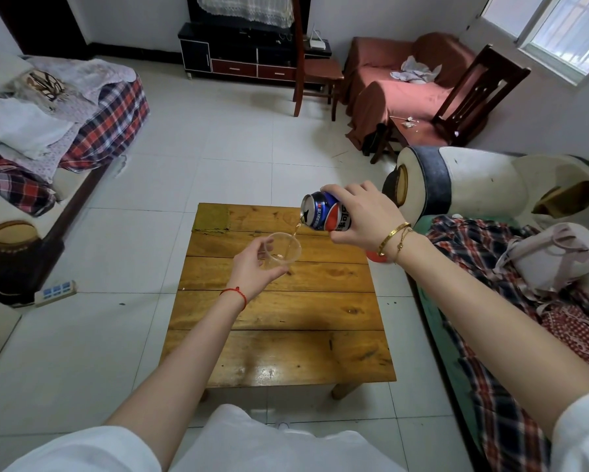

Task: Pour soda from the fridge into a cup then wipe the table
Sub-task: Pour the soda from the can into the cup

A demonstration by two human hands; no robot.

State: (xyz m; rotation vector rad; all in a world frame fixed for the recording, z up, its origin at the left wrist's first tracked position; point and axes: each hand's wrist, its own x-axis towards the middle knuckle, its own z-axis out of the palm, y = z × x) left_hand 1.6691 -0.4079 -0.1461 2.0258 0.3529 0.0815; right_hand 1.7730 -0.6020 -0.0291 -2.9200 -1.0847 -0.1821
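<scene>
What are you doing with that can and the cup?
A person is pouring soda. The right hand grips a blue soda can tipped on its side, and a thin brown stream runs from its opening into a clear plastic cup. The left hand holds that cup just above the wooden table. The cup holds only a little so far. A greenish cloth lies on the far left corner of the table, not yet used.

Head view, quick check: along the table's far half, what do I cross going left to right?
Green cloth at the table's far left corner → left hand → clear plastic cup it holds → tilted, pouring soda can → right hand gripping it.
</scene>
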